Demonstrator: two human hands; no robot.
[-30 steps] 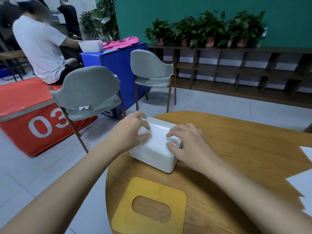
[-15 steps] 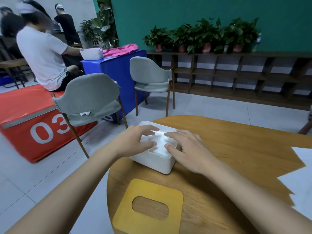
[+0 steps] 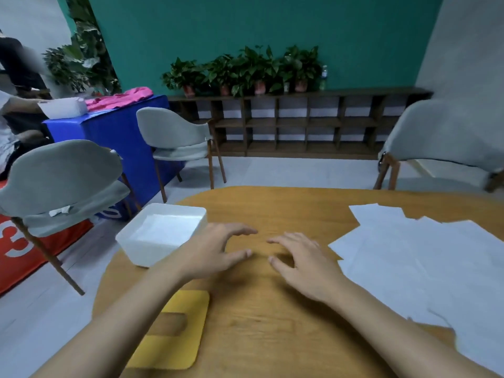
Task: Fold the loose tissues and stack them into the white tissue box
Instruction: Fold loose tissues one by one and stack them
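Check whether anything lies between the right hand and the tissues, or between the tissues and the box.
Nothing visible does. Only bare table separates the right hand from the tissues. The box stands open, and its lid lies aside, nearer the person.

A bare strip of worktop (image 3: 286,211) runs from far edge to near edge between the white tissue box (image 3: 144,252) on the left and the loose tissues (image 3: 422,257) on the right. The left grip (image 3: 215,252) and right grip (image 3: 302,266) hang over this strip, fingers loosely spread, holding nothing, with a gap between them. The box stands open-topped near the left edge, free from above; its walls bar a low sideways pass. The overlapping tissues cover the right side. A yellow lid (image 3: 185,336) lies flat near the left front edge, partly under the left forearm. One grey chair (image 3: 62,173) stands off the worktop.
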